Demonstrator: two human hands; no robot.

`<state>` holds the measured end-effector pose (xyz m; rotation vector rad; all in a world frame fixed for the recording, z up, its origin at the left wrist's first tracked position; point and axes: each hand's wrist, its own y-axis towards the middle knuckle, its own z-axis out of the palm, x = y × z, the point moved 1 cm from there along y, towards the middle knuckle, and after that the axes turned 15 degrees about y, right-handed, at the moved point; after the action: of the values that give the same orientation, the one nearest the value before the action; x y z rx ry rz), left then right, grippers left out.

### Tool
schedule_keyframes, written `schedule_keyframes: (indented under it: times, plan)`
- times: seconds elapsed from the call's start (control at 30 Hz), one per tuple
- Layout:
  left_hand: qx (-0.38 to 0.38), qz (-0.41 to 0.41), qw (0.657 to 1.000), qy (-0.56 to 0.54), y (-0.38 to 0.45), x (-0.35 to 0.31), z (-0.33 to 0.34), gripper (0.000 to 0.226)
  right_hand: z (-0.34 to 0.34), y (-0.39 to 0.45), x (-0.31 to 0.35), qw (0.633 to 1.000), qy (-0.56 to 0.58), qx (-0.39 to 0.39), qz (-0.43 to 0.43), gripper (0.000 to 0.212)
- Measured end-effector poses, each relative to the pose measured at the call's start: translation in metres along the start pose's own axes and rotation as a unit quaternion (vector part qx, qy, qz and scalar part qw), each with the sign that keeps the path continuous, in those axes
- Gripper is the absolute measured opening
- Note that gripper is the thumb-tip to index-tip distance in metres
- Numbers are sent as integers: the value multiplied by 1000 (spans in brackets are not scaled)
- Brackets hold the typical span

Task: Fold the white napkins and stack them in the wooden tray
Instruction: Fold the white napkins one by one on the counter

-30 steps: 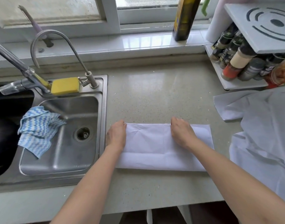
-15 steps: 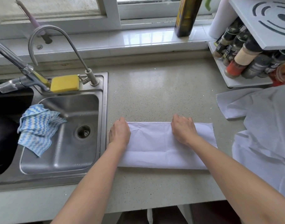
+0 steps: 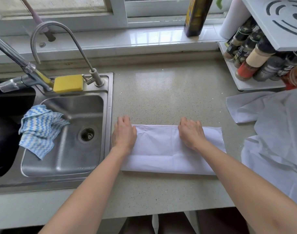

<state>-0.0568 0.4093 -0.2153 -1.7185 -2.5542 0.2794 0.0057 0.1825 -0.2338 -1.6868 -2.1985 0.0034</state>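
**Both hands on the folded napkin's far edge**

Your left hand [image 3: 124,134] sits on the left end of the napkin [image 3: 163,152], fingers curled over its far left corner; whether they pinch the cloth or only press it down you cannot tell from this angle. Your right hand [image 3: 191,134] lies on the far edge a little right of the middle, its fingers also bent over that edge, grip equally unclear. The napkin itself is a long white band, folded, lying flat on the table [image 3: 161,92] with its long side running left to right, near the front edge.

To the right, well apart from the band, a heap of loose white napkins [image 3: 276,132] spreads across the table. Beyond it, at the far right, a white rack [image 3: 255,85] holds spice jars. To the left, just beside your left hand, is the steel sink [image 3: 63,159], with a blue-and-white cloth [image 3: 39,130] draped over its left rim and a yellow sponge [image 3: 68,82] at the far side by the taps. A dark bottle [image 3: 196,16] stands on the windowsill.
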Motion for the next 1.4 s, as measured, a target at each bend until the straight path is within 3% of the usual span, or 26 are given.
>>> schedule_keyframes:
  times: [0.07, 0.1, 0.23, 0.4, 0.53, 0.67, 0.77, 1.07, 1.17, 1.23, 1.4]
  plan:
    - [-89, 61, 993, 43, -19, -12, 1, 36, -1, 0, 1, 1000, 6, 3, 3, 15]
    - [-99, 101, 989, 39, -32, -21, 5, 40, -1, 0, 2, 1000, 6, 5, 5, 15]
    - [1, 189, 979, 79, -66, -44, 38, 52, -2, -2, 2, 1000, -7, 15, 12, 15]
    - [-12, 201, 974, 104, -71, -33, 62, 57, -2, -10, 10, 999, 21, -20, 35, 22]
    - [-27, 200, 974, 102, -72, -34, 65, 57, 25, -60, 32, 986, 129, -104, -28, 45]
    - [-34, 198, 973, 113, -73, -33, 68, 57, 62, -108, 37, 993, 106, -8, -44, 56]
    - [-37, 200, 972, 116, -72, -33, 66, 57, 66, -109, 18, 996, 69, 0, -56, 58]
    - [-3, 208, 966, 154, -72, -35, 59, 60, 49, -117, -41, 992, 81, -60, 82, 59]
    - [23, 149, 978, 142, -73, -54, 56, 61, 45, -117, -39, 986, 85, -67, 128, 59]
    - [30, 123, 985, 115, -82, -72, 55, 63, 44, -118, -38, 986, 83, -63, 131, 59]
    - [9, 178, 974, 143, -102, -54, 71, 64, 48, -119, -37, 988, 72, -60, 126, 60]
